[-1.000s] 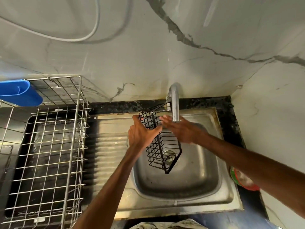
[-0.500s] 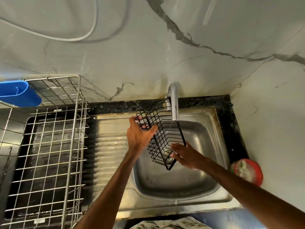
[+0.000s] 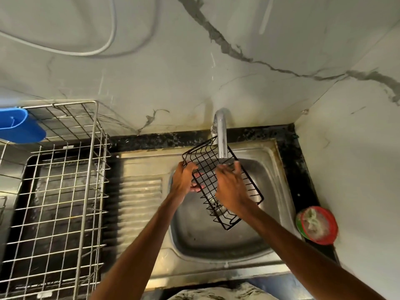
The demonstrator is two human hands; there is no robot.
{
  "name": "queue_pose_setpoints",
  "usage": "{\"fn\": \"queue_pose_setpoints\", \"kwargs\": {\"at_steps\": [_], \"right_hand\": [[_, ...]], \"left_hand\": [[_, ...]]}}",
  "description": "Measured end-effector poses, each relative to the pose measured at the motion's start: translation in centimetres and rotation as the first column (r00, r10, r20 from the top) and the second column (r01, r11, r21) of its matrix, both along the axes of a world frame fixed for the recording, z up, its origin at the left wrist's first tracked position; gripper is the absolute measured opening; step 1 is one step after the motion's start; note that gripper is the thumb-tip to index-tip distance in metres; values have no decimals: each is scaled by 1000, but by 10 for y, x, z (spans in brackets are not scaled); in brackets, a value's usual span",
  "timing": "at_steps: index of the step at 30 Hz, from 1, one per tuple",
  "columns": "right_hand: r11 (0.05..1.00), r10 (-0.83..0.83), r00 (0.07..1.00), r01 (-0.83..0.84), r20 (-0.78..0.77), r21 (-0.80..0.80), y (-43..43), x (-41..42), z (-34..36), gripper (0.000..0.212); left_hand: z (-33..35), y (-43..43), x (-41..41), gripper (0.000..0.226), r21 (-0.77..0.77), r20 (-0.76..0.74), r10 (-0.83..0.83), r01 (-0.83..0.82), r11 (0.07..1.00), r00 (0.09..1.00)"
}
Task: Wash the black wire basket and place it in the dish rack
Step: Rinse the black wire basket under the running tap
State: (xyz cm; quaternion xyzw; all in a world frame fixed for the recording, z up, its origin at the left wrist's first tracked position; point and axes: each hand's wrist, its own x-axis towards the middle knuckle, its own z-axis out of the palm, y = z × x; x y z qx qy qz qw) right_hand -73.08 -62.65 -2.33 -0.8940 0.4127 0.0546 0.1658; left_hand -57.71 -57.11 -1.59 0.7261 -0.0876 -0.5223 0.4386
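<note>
The black wire basket [image 3: 204,161] hangs tilted over the steel sink [image 3: 270,224], its upper end under the tap spout [image 3: 221,135]. My left hand [image 3: 184,180] grips the basket's left long side, fingers showing through the wires. My right hand [image 3: 231,191] lies flat on the basket's open face, fingers reaching up to just below the spout. The silver wire dish rack [image 3: 86,169] stands to the left of the sink and holds no dishes.
A blue plastic holder [image 3: 19,126] hangs on the rack's far left corner. A red and green round container [image 3: 317,224] with a scrub pad sits on the black counter [image 3: 300,161] right of the sink. Marble walls close the back and right side.
The basket has turned flatter, its open face toward me. My right hand moved up from the basket's lower end onto its middle under the spout. My left hand kept its grip.
</note>
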Motion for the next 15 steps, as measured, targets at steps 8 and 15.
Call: {"fn": "queue_pose_setpoints", "kwargs": {"at_steps": [8, 15], "right_hand": [[931, -62, 998, 63, -15, 359, 7, -13, -49, 75], [954, 158, 987, -161, 32, 253, 14, -26, -46, 69]], "left_hand": [[-18, -4, -2, 19, 43, 2, -126, 125, 991, 992], [-23, -16, 9, 39, 70, -104, 15, -8, 998, 994]]}}
